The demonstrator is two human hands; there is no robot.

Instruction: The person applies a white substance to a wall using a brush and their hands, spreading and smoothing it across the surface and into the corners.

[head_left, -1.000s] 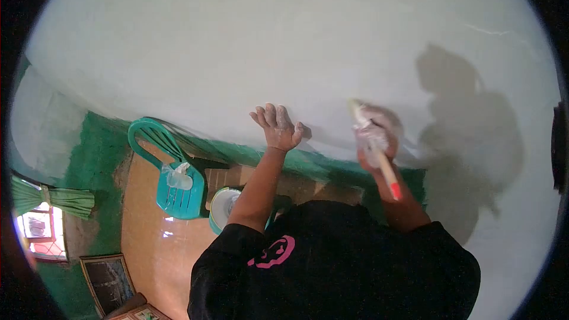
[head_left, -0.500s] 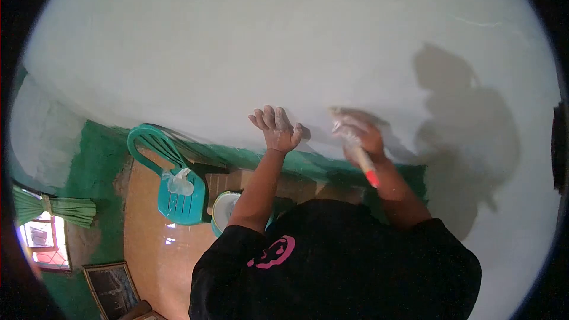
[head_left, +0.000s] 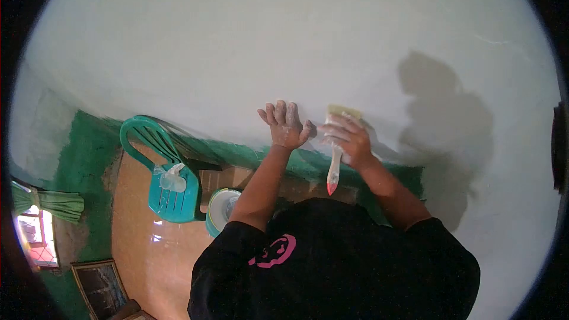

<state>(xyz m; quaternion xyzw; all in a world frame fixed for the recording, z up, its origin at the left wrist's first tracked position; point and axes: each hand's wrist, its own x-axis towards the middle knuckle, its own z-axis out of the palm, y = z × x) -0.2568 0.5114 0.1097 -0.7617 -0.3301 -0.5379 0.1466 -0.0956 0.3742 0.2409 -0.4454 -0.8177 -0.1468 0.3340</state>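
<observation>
My right hand (head_left: 349, 139) grips a wide paintbrush (head_left: 333, 169) near its head, with the pale bristles up at the white wall (head_left: 237, 53). Its wooden handle points down and ends in a red tip. White paint smears the fingers. To the left, my left hand (head_left: 287, 126) lies flat on the wall with the fingers spread, holding nothing. Just below both hands runs a band of green paint (head_left: 243, 153), where the white coat ends unevenly.
A green plastic chair (head_left: 157, 192) stands at the left with a clear plastic bag (head_left: 172, 178) on its seat. Beside it is a paint bucket (head_left: 220, 207). A framed picture (head_left: 98, 287) leans at the lower left, below a window (head_left: 38, 234) with a green curtain (head_left: 62, 204).
The paintbrush has swung from a slant to nearly upright, its handle tip shifting left. My right hand has moved slightly left; my left hand appears slightly further right.
</observation>
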